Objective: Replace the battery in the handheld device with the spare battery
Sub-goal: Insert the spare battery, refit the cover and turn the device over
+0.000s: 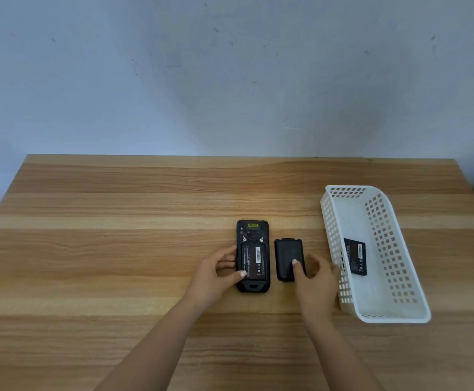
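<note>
The black handheld device (pixel 252 232) lies face down on the wooden table, its back open. A battery (pixel 253 261) with a white barcode label sits in the compartment. My left hand (pixel 216 275) holds the device's left edge, thumb tip resting on the battery's lower left corner. The black back cover (pixel 286 251) lies flat just right of the device. My right hand (pixel 315 283) rests on the cover's lower part, thumb pressed on its top face. Another battery (pixel 356 259) lies inside the white basket.
The white perforated plastic basket (pixel 382 314) stands at the right of the table (pixel 117 249), holding only that one battery. A pale wall rises behind the table's far edge. A dark object shows at the far right edge of the frame.
</note>
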Tool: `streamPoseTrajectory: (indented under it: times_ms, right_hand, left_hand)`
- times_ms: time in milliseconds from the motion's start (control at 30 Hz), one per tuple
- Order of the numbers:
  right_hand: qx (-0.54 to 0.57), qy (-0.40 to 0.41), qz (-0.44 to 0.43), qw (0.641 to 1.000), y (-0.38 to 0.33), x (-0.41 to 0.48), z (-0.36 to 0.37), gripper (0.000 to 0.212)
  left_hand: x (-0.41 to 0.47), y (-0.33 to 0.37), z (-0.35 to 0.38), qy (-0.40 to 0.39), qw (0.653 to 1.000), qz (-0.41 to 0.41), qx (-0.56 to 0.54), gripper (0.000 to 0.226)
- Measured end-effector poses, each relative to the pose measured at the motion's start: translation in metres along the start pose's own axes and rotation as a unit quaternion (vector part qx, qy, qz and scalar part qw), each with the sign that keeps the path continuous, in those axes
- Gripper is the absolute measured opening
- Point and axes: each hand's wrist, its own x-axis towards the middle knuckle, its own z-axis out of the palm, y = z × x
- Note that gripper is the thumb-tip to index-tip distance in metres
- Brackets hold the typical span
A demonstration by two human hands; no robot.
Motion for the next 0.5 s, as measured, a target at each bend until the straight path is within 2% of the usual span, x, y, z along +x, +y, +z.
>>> streamPoseTrajectory:
  times_ms: [67,200,300,500]
  right_hand:
    - [-0.021,-0.02,0.013,0.999,-0.001,0.002,0.001,0.049]
    - [-0.028,-0.041,-0.002,0.999,-0.01,0.001,0.008,0.048]
    - [-0.012,-0.066,0.027,0.997,-0.015,0.001,0.014,0.051]
    - [0.105,-0.094,0.105,0.984,-0.021,0.009,0.01,0.044]
  left_hand:
    - [-0.001,0.0,0.0,-0.001,1.0,0.0,0.006,0.064]
    - [-0.001,0.001,0.001,0.005,1.0,0.001,0.013,0.065]
    - [-0.002,0.002,0.002,0.007,1.0,0.002,0.02,0.065]
    - [-0.002,0.001,0.002,0.008,1.0,0.001,0.02,0.066]
